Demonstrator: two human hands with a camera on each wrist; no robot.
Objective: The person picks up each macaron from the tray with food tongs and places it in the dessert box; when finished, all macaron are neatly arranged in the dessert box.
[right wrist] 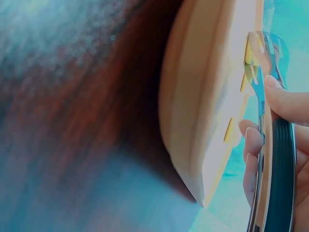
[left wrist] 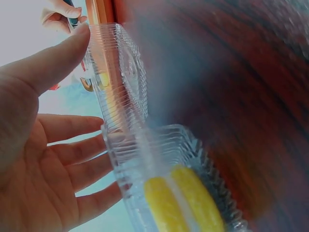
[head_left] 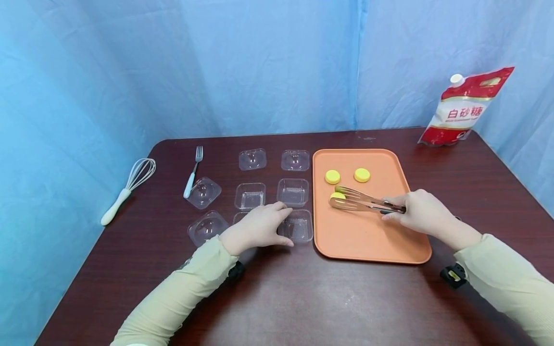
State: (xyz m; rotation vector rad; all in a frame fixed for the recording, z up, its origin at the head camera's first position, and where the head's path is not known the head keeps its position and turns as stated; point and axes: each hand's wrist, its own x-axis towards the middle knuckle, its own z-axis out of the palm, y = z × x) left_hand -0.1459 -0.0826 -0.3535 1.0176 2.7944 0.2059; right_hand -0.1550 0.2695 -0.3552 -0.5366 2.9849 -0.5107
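My right hand (head_left: pixel 426 211) holds metal tongs (head_left: pixel 360 195) by their dark grips. The tong tips lie on either side of a yellow round macaron-like piece (head_left: pixel 337 195) on the orange tray (head_left: pixel 368 240); the right wrist view shows the slotted tips (right wrist: pixel 273 53) by it. Two more yellow pieces (head_left: pixel 332 177) sit farther back on the tray. With fingers spread, my left hand (head_left: pixel 264 223) touches the edge of a clear plastic container (head_left: pixel 298 227) left of the tray. In the left wrist view, yellow shows inside a clear container (left wrist: pixel 154 154) beside the fingers.
Several clear containers (head_left: pixel 293 192) and domed clear parts (head_left: pixel 205 193) stand left of the tray. A fork (head_left: pixel 192 175) and a whisk (head_left: pixel 125 192) lie at the far left. A red and white sugar pouch (head_left: pixel 463 113) stands at the back right.
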